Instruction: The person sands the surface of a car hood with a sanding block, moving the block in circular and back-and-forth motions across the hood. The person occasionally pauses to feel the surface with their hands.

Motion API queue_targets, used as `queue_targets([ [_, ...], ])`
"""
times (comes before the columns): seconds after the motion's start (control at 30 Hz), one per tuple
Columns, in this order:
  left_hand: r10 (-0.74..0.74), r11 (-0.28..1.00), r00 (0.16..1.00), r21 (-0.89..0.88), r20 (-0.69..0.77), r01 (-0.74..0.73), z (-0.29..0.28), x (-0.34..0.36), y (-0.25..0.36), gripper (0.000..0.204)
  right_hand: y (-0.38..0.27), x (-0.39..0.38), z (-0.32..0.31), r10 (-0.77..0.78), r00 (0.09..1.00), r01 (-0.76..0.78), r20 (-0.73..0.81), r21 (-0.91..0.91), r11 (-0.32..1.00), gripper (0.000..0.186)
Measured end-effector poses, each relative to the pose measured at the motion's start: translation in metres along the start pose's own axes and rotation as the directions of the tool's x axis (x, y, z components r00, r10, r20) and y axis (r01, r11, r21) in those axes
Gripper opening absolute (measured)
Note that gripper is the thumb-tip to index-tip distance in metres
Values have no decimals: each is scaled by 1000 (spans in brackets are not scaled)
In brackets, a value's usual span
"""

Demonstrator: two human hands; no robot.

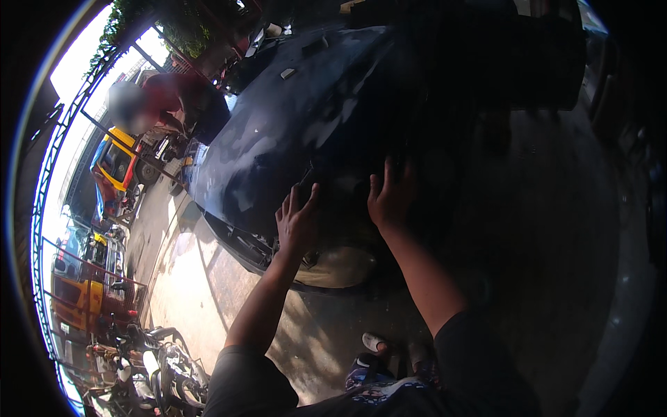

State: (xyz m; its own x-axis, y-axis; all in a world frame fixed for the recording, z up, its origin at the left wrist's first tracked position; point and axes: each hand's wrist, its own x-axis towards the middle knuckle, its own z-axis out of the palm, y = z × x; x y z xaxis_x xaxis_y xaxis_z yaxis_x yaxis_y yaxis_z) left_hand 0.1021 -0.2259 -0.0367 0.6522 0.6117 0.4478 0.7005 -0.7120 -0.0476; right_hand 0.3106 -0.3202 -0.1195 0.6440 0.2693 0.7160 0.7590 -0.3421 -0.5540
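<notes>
The dark, curved panel of a car [278,118], probably its hood, fills the middle and has cloudy lighter patches. Over its near part, my left hand [297,224] is open with fingers apart and nothing in it. To its right, my right hand [393,198] reaches forward over the shaded part, also with fingers apart; its tips are dim. Whether either palm touches the panel I cannot tell. A small pale block [287,74] lies on the far part of the panel. Below my hands sits a rounded, yellowish piece [339,267], perhaps a headlight, at the car's near edge.
Beyond the car's left side, a person in red [174,97] bends toward it. Motorcycles [163,368] stand at the lower left, with a yellow-framed vehicle [117,160] farther off. My foot [374,342] is on the concrete floor [313,333]. Deep shadow hides the right side.
</notes>
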Motion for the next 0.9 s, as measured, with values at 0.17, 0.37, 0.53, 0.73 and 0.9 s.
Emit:
queue_targets([
  [0.17, 16, 995, 999, -101, 44, -12, 1, 5, -8, 62, -1, 0, 0, 116, 971, -132, 211, 61, 989, 61],
  [0.37, 7, 1000, 1000, -3, 25, -7, 5, 0, 2, 61, -4, -5, 5, 59, 997, -58, 53, -30, 998, 56],
  [0.53, 60, 990, 997, -128, -57, -67, -7, 17, 6, 59, 2, -4, 8, 173, 940, -186, 295, 15, 982, 58],
  [0.73, 9, 1000, 994, -30, 107, -6, -13, 3, 9, 63, 4, -7, 13, 19, 999, -22, 34, 109, 994, 59],
  [0.9, -5, 994, 998, -111, 68, 13, -5, 21, 18, 68, 3, -9, 17, 93, 988, -94, 124, 4, 996, 61],
])
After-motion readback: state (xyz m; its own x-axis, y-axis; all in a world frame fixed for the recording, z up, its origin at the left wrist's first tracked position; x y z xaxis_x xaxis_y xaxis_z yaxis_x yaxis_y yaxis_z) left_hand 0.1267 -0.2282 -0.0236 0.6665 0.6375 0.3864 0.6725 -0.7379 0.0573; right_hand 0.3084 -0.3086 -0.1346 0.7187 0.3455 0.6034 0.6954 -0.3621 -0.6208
